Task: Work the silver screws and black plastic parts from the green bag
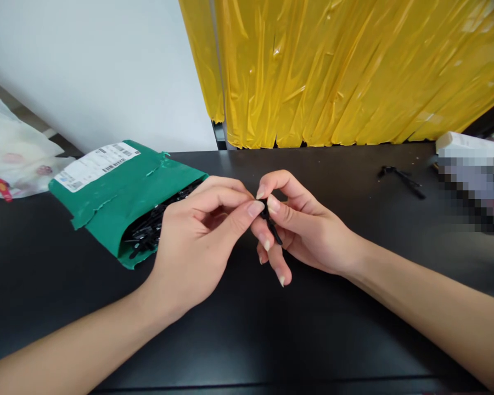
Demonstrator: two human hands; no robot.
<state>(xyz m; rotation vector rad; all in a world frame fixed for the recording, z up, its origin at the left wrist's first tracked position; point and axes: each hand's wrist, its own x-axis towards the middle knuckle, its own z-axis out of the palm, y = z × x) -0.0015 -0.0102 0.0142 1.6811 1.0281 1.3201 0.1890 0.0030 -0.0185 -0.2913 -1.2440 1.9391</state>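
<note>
Between my two hands is a small black plastic part point(274, 230) with a thin stem pointing down toward me. My left hand point(206, 236) pinches its upper end between thumb and forefinger. The thumb and forefinger of my right hand point(308, 219) close on the same end from the other side, while its lower fingers curl below the stem. The fingertips hide most of the part's top. Just left of my left hand lies a green mailing bag point(107, 200), its torn mouth open toward me. Many similar black parts point(148, 227) show inside it.
Another black part point(402, 180) lies on the dark table point(271, 334) at the right. Beyond it are a white object point(465, 145) and a blurred-out item. A white plastic bag point(20, 148) sits at the far left. Yellow plastic sheeting point(333, 71) hangs behind the table.
</note>
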